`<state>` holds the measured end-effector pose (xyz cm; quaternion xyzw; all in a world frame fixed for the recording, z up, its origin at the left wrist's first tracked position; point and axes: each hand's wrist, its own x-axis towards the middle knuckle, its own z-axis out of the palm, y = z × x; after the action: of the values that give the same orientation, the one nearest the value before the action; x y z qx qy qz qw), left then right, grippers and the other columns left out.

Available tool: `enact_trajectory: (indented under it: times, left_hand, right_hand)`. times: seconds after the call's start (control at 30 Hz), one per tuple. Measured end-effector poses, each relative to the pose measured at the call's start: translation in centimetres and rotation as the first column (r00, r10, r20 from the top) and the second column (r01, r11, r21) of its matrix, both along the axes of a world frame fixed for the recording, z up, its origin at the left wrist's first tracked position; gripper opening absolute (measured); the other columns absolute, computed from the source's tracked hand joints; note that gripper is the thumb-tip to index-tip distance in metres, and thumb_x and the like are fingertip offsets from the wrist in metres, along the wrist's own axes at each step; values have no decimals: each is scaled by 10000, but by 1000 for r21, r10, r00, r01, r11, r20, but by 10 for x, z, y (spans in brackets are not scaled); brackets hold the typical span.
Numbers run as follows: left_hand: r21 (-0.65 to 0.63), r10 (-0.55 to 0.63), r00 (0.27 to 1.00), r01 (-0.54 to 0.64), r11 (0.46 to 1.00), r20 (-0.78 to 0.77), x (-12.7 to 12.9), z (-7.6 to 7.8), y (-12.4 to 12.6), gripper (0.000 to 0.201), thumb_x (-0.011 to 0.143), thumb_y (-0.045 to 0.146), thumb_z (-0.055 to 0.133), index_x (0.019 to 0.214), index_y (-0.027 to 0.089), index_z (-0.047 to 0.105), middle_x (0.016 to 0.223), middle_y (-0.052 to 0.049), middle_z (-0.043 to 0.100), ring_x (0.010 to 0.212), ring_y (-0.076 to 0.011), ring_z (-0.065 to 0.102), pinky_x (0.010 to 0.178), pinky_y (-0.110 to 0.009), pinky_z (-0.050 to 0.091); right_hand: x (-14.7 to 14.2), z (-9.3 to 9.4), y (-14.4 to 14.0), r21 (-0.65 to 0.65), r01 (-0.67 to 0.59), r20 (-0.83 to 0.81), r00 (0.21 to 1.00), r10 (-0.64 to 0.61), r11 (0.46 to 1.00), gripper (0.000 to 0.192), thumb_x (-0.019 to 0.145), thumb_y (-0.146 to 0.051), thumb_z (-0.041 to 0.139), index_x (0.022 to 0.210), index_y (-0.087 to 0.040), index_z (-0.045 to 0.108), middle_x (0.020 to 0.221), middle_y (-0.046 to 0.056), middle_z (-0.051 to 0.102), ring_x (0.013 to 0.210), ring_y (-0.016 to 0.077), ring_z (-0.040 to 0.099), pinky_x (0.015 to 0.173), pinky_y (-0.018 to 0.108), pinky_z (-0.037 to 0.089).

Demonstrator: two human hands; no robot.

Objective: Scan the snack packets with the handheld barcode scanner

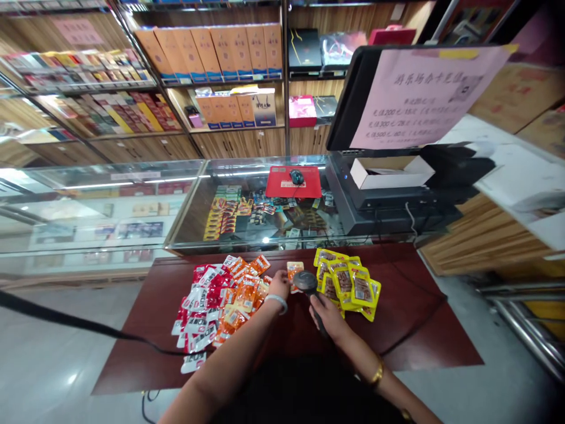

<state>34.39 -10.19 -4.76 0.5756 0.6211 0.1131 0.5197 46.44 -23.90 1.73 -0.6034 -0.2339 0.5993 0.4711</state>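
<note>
Your right hand [329, 315] is clenched around the scanner [308, 284], its head aimed at the orange packet [294, 272]. Your left hand [279, 285] pinches that packet, holding it on the table [410, 306] just ahead of the scanner. Left of it lies a heap of red and orange packets [220, 303]; right of it, yellow packets [348, 282]. Beyond stands the glass counter [247, 200] with a red mat [293, 181].
</note>
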Motion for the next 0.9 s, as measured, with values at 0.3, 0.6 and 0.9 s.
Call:
enact_trajectory:
  times: [0.3,0.6,0.9]
  left_hand:
    - [218,-209,896,311,925,-391,-33,20,15,306,800,174,656,1102,152,614,1140,-135,667,1068,-228,630,935,-321,467]
    - [71,-374,588,596,800,-717,-72,42,36,296,829,220,586,1100,114,638,1171,-203,650,1158,-309,590,971,-387,442]
    - [18,-517,497,733,680,-697,-69,39,33,515,705,356,755,1172,203,602,1181,-138,658,1179,-292,578,987,-378,431]
  right_hand:
    - [-3,-3,-4,3,10,3,1000,-10,1000,501,775,-712,592,790,-229,457,512,-108,478,347,58,381,329,168,314]
    - [-15,5,-5,-24,-49,11,999,49,999,538,742,-747,584,747,-239,408,462,-125,454,322,59,358,324,177,293]
    - [-17,2,-17,-43,-41,-2,999,41,998,533,723,-744,593,772,-241,424,477,-119,455,326,62,356,322,182,285]
